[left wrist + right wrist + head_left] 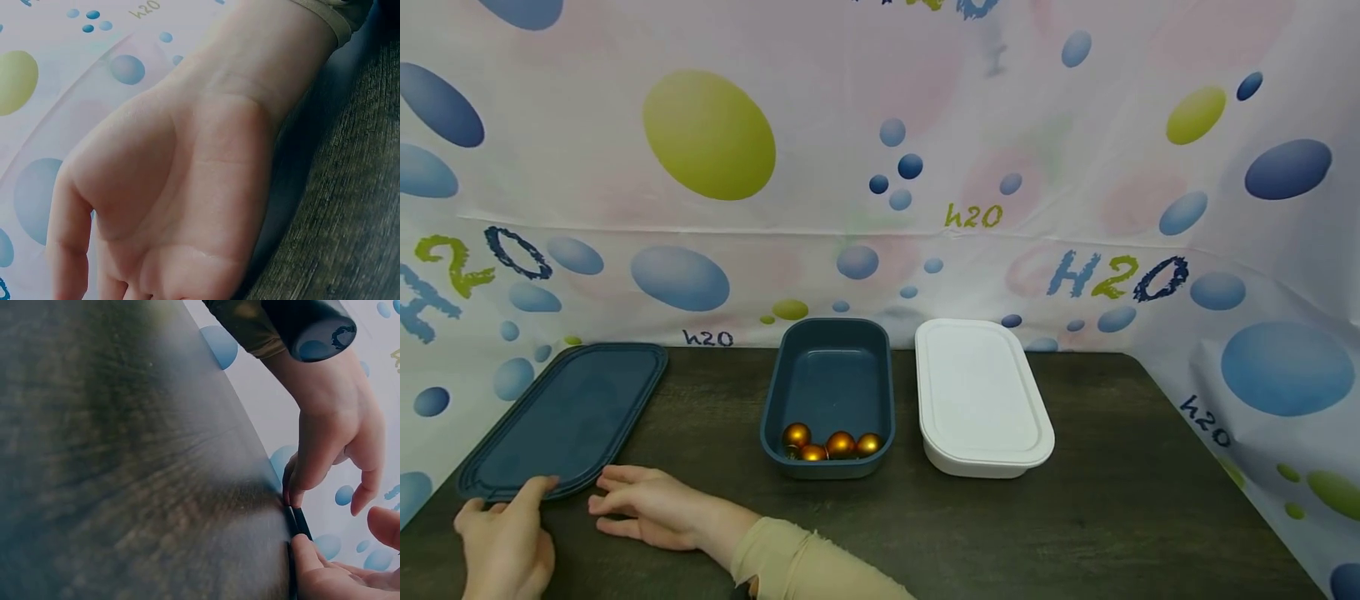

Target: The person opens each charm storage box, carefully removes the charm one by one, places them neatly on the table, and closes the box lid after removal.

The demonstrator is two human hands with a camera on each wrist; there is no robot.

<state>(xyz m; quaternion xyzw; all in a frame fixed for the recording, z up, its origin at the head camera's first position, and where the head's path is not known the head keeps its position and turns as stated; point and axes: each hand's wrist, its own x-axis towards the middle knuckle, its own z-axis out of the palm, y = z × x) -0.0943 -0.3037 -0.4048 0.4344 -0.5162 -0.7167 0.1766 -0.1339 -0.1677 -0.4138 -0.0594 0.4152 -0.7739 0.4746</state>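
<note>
A dark blue lid [568,408] lies flat at the table's left. My left hand [508,542] is at its near left corner, low fingertips right at the edge; the right wrist view shows the thumb apart above the lid. Only the palm and the base of the fingers show in the left wrist view. By the near right corner is my right hand [651,507], fingers stretched towards the lid. In the right wrist view, a right-hand finger [304,553] meets the lid's thin edge [302,522], the thumb held above.
A dark blue container [838,383] stands at the table's middle with several shiny golden balls [840,444] at its near end. Right of it is a white container with a white lid [981,387]. A patterned sheet [820,167] covers the wall behind.
</note>
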